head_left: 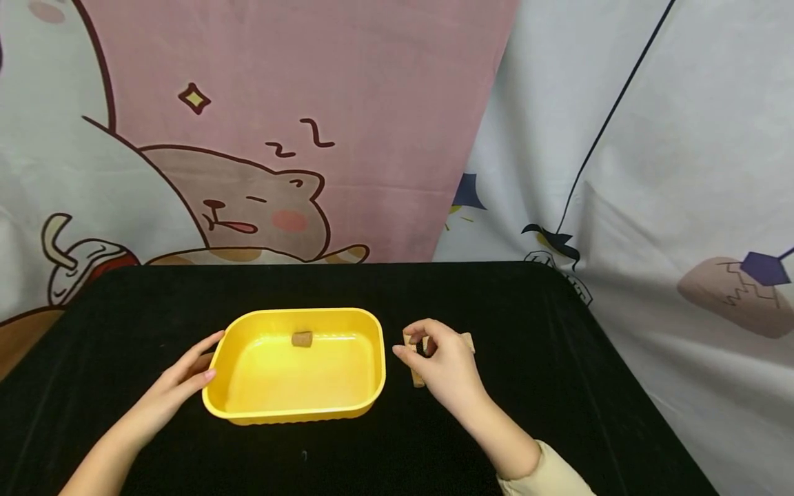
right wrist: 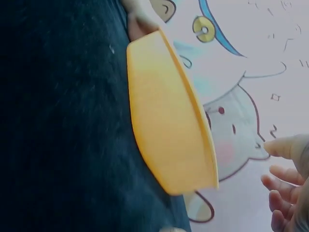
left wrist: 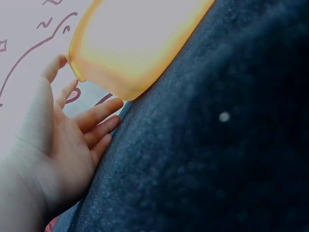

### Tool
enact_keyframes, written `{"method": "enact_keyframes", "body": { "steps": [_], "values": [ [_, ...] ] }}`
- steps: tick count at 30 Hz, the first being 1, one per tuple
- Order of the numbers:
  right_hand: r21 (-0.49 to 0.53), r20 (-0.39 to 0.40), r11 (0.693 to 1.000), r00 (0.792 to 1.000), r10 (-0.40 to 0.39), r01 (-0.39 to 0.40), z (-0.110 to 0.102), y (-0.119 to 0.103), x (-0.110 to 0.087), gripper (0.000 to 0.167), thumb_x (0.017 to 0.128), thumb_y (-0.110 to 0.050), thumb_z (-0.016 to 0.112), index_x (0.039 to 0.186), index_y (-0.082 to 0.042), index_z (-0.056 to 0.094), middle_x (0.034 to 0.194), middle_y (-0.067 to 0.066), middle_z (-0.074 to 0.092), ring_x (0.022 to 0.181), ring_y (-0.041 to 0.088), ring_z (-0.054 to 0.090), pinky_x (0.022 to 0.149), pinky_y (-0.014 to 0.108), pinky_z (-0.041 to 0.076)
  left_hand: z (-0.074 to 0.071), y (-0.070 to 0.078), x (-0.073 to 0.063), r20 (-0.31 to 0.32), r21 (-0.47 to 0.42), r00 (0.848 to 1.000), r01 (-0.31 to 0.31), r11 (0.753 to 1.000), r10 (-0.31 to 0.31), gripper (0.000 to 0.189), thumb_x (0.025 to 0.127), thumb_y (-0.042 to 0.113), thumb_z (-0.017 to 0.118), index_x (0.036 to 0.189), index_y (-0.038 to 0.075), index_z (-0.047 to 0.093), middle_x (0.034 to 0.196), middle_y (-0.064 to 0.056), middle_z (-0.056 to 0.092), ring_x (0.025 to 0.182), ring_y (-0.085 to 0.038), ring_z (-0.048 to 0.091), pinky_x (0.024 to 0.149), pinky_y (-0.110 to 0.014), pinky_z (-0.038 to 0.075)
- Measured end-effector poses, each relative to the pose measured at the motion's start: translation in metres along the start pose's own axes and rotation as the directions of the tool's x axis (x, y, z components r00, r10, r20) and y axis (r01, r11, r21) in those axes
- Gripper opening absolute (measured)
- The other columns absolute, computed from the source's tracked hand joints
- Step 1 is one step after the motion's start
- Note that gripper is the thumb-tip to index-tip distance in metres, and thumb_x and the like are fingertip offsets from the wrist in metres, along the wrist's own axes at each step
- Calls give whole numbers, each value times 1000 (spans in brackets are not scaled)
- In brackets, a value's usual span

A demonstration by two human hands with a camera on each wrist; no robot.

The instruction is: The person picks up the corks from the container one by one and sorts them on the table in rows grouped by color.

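Observation:
A yellow plastic tray stands on the black cloth, with one brown cork-like cylinder lying near its back wall. My left hand touches the tray's left end with thumb and fingertips, its fingers fairly straight. In the left wrist view, the left hand's lower fingers sit apart from the tray. To the tray's right, my right hand hovers over several more cork-like pieces, partly hiding them. In the right wrist view, the right hand has loosely bent fingers, with nothing visible between them and the thumb.
A black cloth covers the table. Behind it hangs a pink and white curtain with cartoon animals. One cork-like piece shows just beyond the right hand. A small pale speck lies in front of the tray.

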State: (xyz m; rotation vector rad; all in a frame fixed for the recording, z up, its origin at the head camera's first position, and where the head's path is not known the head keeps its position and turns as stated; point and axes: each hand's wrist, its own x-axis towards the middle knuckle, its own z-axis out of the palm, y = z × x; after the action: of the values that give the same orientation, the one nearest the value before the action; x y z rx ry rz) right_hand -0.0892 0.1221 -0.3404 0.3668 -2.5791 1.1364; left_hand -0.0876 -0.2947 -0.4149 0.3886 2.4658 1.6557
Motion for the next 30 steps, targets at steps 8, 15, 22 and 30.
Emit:
{"method": "enact_keyframes", "body": {
  "steps": [8, 15, 22, 30],
  "values": [
    [29, 131, 999, 990, -49, 46, 25, -23, 13, 30, 81, -26, 78, 105, -13, 69, 94, -6, 61, 81, 13, 52, 65, 25, 48, 1, 0, 1, 2, -1, 1000, 7, 1000, -7, 56, 104, 19, 40, 152, 7, 15, 138, -39, 35, 103, -1, 56, 84, -64, 46],
    [63, 212, 996, 974, -82, 70, 47, -34, 29, 33, 82, -26, 77, 110, -10, 69, 101, -2, 64, 88, 17, 56, 69, 24, 48, 1, 0, 1, -1, -3, 1000, 12, 1000, -12, 56, 104, 19, 40, 152, 8, 15, 138, -39, 35, 102, -3, 56, 83, -62, 47],
    [60, 307, 998, 951, -47, 30, 67, -39, 44, 32, 83, -25, 77, 112, -13, 69, 103, -2, 65, 90, 18, 57, 68, 22, 47, 0, 0, 0, -2, -5, 1000, 21, 1000, -21, 57, 103, 19, 41, 153, 9, 15, 137, -40, 36, 103, -9, 57, 83, -62, 47],
    [-1, 393, 1000, 920, 7, -7, 93, -42, 55, 33, 83, -24, 76, 114, -15, 70, 106, -2, 66, 82, 13, 54, 65, 19, 45, 0, 1, 0, 1, -4, 1000, 16, 1000, -15, 56, 104, 19, 40, 152, 8, 15, 137, -40, 35, 102, -4, 57, 83, -62, 47]
  ]
}}
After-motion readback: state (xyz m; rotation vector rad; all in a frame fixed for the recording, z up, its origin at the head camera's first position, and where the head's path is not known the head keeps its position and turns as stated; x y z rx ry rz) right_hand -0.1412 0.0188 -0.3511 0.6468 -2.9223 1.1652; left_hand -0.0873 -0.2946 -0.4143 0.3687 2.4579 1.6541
